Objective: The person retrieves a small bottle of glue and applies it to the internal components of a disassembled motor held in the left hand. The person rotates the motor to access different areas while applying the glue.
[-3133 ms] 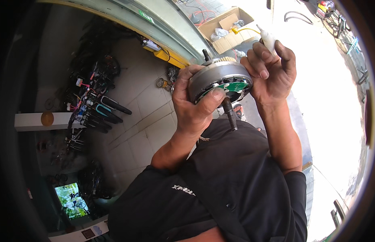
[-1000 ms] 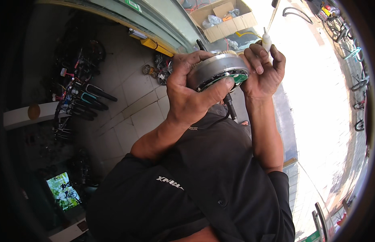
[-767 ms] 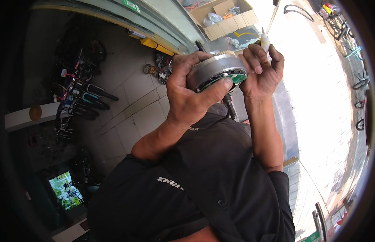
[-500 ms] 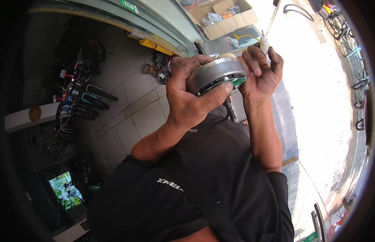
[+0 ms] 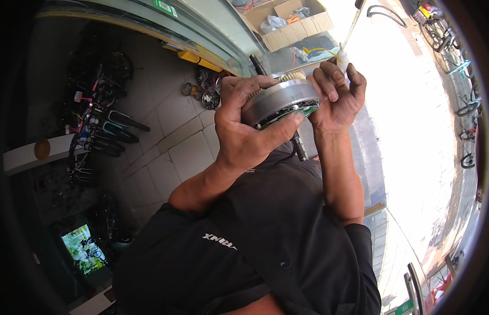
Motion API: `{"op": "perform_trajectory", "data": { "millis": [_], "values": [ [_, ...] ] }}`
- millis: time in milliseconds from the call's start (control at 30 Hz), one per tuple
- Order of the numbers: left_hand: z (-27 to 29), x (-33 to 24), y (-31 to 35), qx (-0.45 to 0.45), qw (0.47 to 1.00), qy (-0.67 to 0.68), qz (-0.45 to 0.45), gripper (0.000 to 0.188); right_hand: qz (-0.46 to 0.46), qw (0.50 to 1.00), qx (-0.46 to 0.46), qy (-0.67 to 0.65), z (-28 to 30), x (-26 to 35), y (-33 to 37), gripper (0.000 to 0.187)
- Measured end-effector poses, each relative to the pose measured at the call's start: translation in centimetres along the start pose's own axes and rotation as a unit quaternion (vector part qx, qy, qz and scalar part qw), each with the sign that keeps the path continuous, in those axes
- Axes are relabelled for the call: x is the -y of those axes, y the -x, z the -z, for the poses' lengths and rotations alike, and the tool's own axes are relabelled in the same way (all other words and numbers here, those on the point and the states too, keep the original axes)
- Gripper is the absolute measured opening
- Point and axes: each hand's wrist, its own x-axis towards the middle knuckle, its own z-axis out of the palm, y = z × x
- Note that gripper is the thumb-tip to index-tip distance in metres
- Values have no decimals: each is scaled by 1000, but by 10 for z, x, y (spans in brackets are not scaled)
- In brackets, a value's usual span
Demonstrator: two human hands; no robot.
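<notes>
Bicycles (image 5: 105, 126) line a tiled floor (image 5: 192, 163) at left; sunlit paving (image 5: 407, 184) glares at right. In the head view, a metal motor core (image 5: 284, 100) is held mid-air before the chest, the left hand (image 5: 249, 121) wrapped around it; the right hand (image 5: 339, 102), half curled beside it, grips a white bottle (image 5: 342, 61). Cream gear (image 5: 293, 76) and green circuit board (image 5: 309, 111) are bare, suggesting unfinished work. Door frame (image 5: 218, 29) and cardboard box (image 5: 299, 32) bound the far side; room to move appears leftward.

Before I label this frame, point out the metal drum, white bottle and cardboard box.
Metal drum (image 5: 282, 101), head view: silver outer band.
White bottle (image 5: 342, 59), head view: body.
Cardboard box (image 5: 298, 33), head view: near side.
</notes>
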Motion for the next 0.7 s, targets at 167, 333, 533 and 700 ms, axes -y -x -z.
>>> {"op": "perform_trajectory", "data": {
  "millis": [167, 333, 533, 700],
  "values": [
    [2, 3, 1, -4, 1000, -6, -12, 53, -1, 1000, 0, 6, 1, -2, 0, 28],
    [4, 3, 2, -4, 1000, -7, -13, 53, -2, 1000, 10, 12, 0, -2, 0, 28],
    [4, 5, 2, -12, 999, 31, -2, 52, -2, 1000, 14, 11, -4, -3, 1, 30],
    [6, 5, 3, -10, 999, 34, 14, 52, 3, 1000, 11, 11, -6, -5, 1, 30]
  ]
}}
